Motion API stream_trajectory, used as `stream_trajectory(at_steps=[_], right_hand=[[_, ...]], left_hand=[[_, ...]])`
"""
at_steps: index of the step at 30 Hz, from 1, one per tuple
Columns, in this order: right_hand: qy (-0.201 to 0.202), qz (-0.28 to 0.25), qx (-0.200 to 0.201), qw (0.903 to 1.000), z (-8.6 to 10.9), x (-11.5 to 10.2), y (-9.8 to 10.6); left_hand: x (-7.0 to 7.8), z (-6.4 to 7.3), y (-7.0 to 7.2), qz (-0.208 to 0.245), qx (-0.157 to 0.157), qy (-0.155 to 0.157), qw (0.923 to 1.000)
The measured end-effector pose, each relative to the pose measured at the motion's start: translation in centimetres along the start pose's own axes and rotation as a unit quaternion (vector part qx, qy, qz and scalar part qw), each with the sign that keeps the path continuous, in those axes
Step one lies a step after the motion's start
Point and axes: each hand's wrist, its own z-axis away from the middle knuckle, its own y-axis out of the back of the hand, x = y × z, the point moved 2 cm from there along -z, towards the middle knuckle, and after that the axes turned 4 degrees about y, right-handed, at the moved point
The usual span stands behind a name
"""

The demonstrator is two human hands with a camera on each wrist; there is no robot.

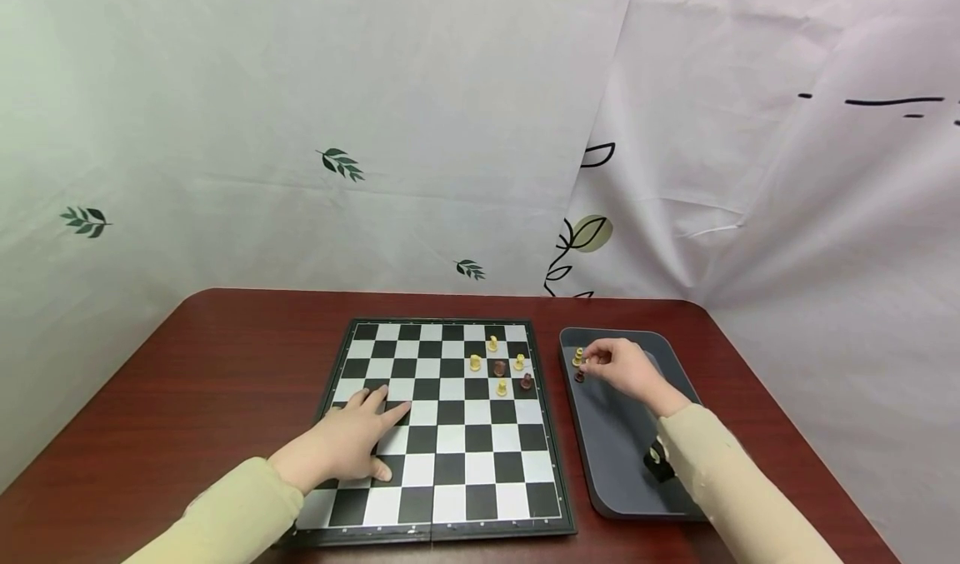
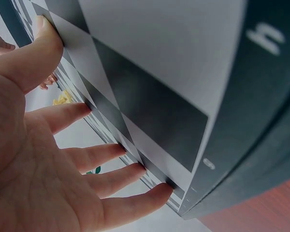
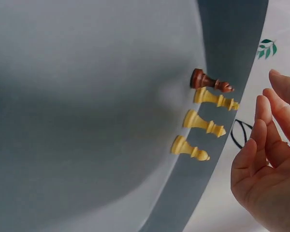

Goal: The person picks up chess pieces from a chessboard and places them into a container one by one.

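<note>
My left hand (image 1: 352, 435) rests with spread fingers on the left part of a black-and-white chessboard (image 1: 450, 464). In the left wrist view, its fingertips (image 2: 166, 191) touch the squares near the board's edge. Over the far left side of a grey tray (image 1: 615, 447) is my right hand (image 1: 622, 368), fingers slightly bent and nothing visible between them. Beside it, in the right wrist view, a dark brown chess piece (image 3: 210, 81) and three yellow chess pieces (image 3: 203, 123) stand in a row along the tray wall.
Several yellow chess pieces (image 1: 502, 388) and brown chess pieces (image 1: 527, 381) stand on the board's far right squares. A small black object (image 1: 657, 462) lies in the tray, partly behind my right sleeve. The reddish-brown table (image 1: 247, 364) ends at a white patterned curtain (image 1: 412, 131).
</note>
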Motion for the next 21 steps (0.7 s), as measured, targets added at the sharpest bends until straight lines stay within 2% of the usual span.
stream_trajectory(at_steps=[21], right_hand=[[0.031,0.004,-0.025,0.9992,-0.4,-2.9,0.1]], left_hand=[[-0.1,0.0,-0.1,-0.009,0.002,-0.004,0.9999]])
